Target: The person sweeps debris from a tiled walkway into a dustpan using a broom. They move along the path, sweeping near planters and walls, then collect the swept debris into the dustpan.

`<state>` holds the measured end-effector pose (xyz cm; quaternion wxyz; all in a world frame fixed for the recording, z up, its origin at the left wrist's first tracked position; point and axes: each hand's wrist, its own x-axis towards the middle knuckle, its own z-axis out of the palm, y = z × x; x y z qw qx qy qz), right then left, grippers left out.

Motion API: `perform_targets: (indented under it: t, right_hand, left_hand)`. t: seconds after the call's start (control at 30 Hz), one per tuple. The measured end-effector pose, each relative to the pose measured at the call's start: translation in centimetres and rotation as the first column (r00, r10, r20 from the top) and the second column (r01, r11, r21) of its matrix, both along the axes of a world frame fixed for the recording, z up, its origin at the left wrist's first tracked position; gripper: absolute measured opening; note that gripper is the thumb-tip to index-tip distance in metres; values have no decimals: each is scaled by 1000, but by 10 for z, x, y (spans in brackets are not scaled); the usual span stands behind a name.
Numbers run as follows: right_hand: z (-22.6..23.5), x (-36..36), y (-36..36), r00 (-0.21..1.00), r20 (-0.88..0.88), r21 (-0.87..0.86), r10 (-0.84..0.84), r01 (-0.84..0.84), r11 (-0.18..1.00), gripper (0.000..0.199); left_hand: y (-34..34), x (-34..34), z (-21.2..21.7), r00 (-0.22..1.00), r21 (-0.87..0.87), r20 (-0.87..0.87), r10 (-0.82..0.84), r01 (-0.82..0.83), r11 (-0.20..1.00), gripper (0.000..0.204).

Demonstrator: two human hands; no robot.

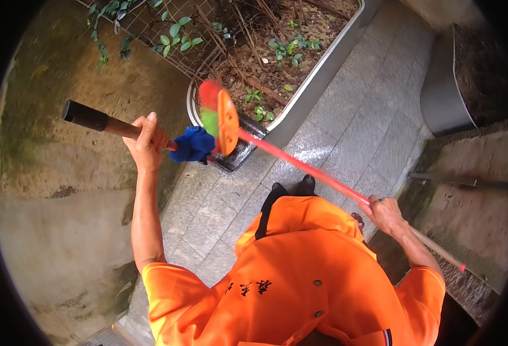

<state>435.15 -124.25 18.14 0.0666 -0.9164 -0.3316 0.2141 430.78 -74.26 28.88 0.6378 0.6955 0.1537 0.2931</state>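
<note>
Wearing an orange short-sleeved shirt [300,259], a person looks down on a grey stone-tiled walkway [346,132], black shoes [307,184] planted mid-strip. Right of the body, the right hand [383,213] is closed around a long-handled broom with a red shaft [303,162] and a tan end. To the left and farther forward, the left hand [147,141] grips a brown pole with a black end sleeve [85,115]; a bunched royal-blue cloth [195,144] is wrapped around it, just beyond the fist. That pole leads to a glossy black dustpan [243,153] at the near rounded corner of a grey, pale-rimmed planter [317,72]. Above the pan is the broom's orange plastic head [228,121], its red and green bristles blurred; whether they touch the pan cannot be told. The sweeping seems under way, with both tools together; no gathered litter can be made out, so what is left is unclear. Room is tight along the planter's near edge and the stained wall [52,225] at left. Bare tiles run open toward the far end, between the planter's long edge and a second grey planter [441,86] at right.
</note>
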Motion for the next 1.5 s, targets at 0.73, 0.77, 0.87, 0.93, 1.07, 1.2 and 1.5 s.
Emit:
perform_targets:
  t: [0.73,0.77,0.87,0.93,1.07,1.2,1.5]
  right_hand:
    - [-2,0,7,1000,4,-11,-3,4,1000,39]
    - [-6,-3,11,1000,11,-3,3,-3,1000,39]
    - [-27,6,15,995,99,-25,-1,4,1000,40]
    - [-36,26,16,982,186,-66,-35,48,997,40]
    - [-38,59,8,932,341,4,-124,130,991,39]
    - [-15,67,-7,939,292,44,-183,178,983,40]
    - [15,33,-2,999,11,-48,41,-40,998,41]
  left_hand:
    - [-7,1,3,996,-9,45,70,-70,997,39]
    - [-8,1,5,997,-7,45,67,-66,998,39]
    - [-6,-2,6,997,-16,38,61,-60,998,39]
    - [-2,-6,6,998,-57,39,52,-50,997,40]
    - [7,-21,10,997,-116,46,68,-62,991,40]
    - [11,-34,21,992,-68,29,125,-123,990,39]
    - [-2,-32,6,996,133,25,80,-83,988,38]
